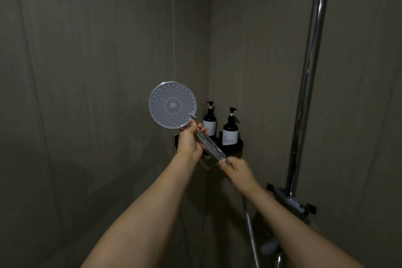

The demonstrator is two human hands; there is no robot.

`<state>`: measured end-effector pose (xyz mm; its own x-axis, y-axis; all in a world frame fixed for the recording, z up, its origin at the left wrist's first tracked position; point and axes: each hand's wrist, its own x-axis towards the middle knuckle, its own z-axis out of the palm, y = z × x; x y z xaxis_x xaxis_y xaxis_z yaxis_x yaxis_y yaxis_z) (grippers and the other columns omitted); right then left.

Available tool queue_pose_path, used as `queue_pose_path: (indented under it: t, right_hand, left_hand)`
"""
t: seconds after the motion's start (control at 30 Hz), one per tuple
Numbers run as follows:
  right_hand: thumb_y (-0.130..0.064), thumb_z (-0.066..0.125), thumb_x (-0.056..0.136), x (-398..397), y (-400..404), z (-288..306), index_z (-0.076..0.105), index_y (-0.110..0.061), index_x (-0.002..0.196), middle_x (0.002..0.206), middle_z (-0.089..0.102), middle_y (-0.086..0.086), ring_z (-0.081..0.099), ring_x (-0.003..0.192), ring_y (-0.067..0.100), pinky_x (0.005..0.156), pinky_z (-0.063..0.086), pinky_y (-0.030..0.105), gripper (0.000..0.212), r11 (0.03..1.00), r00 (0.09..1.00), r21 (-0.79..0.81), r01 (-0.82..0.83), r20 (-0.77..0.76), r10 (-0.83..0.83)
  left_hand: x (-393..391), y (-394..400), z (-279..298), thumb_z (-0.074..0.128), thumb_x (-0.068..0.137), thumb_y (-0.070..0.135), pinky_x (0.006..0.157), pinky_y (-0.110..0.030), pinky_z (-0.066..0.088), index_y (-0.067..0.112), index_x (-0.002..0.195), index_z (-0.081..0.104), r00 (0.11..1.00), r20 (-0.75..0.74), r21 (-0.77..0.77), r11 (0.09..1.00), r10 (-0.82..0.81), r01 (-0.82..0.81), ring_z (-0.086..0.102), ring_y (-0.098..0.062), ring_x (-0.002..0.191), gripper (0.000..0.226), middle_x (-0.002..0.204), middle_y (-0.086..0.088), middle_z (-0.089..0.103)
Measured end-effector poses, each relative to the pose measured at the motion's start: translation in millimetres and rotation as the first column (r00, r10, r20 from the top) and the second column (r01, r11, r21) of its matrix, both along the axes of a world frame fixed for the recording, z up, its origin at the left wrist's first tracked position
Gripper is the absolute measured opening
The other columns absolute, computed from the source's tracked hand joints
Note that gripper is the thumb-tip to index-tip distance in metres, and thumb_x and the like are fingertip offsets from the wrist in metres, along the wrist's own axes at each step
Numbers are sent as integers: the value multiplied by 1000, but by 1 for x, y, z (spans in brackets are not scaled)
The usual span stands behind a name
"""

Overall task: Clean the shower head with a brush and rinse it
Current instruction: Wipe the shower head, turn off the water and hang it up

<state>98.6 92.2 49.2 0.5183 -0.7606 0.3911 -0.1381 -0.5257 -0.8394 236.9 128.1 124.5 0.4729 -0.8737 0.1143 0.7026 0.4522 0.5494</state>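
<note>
The right hand pinches the lower end of a clear, tube-like handle, and the left hand wraps its curled fingers round the same handle just under the shower head. That head is a flat round disc studded with rubbery nozzles, facing the camera. Behind the handle, a black corner shelf holds two dark pump bottles, upright.

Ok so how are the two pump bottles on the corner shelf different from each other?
The left bottle stands farther back in the corner; the right bottle stands nearer and looks larger. The left bottle's base is hidden behind the left hand and the shower head handle; the right bottle's label shows whole. Both are dark with black pumps and pale labels, upright on the black shelf.
</note>
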Motion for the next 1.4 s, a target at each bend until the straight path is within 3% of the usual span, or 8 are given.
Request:
queue_pose_path:
  t: [0.17,0.4,0.63,0.77,0.93,1.03,1.17,1.4]
  right_hand:
    - [-45,49,89,-10,-5,2,50,-16,75,48,37,-6,29,32,5,29,21,15,32,729,925,570,-380,254,283]
    - [-30,74,74,8,1,3,43,-31,65,66,51,-11,48,57,0,49,33,14,32,965,958,-208,163,-200,-205]
    - [-33,60,85,-11,-12,2,48,-22,73,44,36,-9,27,32,2,27,22,12,20,664,910,637,-393,164,382]
    - [-26,74,74,3,-1,3,48,-23,73,57,52,-9,47,46,4,40,35,15,26,979,995,205,16,-96,3]
    - [-34,69,79,13,12,6,64,-14,86,75,61,0,61,71,18,61,49,27,22,886,840,-272,375,-304,-449]
    - [-30,68,81,7,9,19,59,-16,75,64,56,0,53,56,14,51,40,22,18,978,898,72,195,-414,-149]
    - [-29,58,88,-12,10,26,38,-22,69,42,32,-8,23,31,3,30,17,14,29,710,900,688,-151,-201,387]
    - [-30,66,81,8,15,12,66,-12,83,79,66,5,63,74,19,65,52,30,18,906,829,-218,362,-370,-420]
  left_hand:
    - [1,-2,-4,41,96,13,67,-25,44,14,78,49,1000,4,18,1000,-6,6,48,-13,63,19,70,-1,47]
    - [0,1,-6,43,96,14,71,-25,45,15,80,50,999,4,29,999,38,-38,49,-12,65,17,71,0,49]
    - [-4,4,-5,39,97,17,71,-24,40,14,78,44,995,69,16,997,-72,71,44,-11,64,20,70,0,44]
    - [-2,2,-1,42,96,15,70,-25,42,14,79,48,999,43,14,1000,-19,18,46,-11,62,18,70,0,47]
    - [-7,1,-6,44,95,13,71,-26,45,15,77,50,1000,-7,11,1000,24,-24,49,-12,63,19,69,0,48]
    - [-6,5,-7,41,96,13,70,-25,43,15,77,49,999,38,-2,1000,-23,24,47,-12,62,21,68,0,48]
    - [-8,9,-9,36,98,17,66,-24,41,17,77,46,985,132,8,994,-112,112,43,-11,61,23,68,1,45]
    - [-11,2,-8,44,95,15,67,-25,45,16,80,51,999,41,47,998,30,-32,49,-10,58,16,66,2,49]
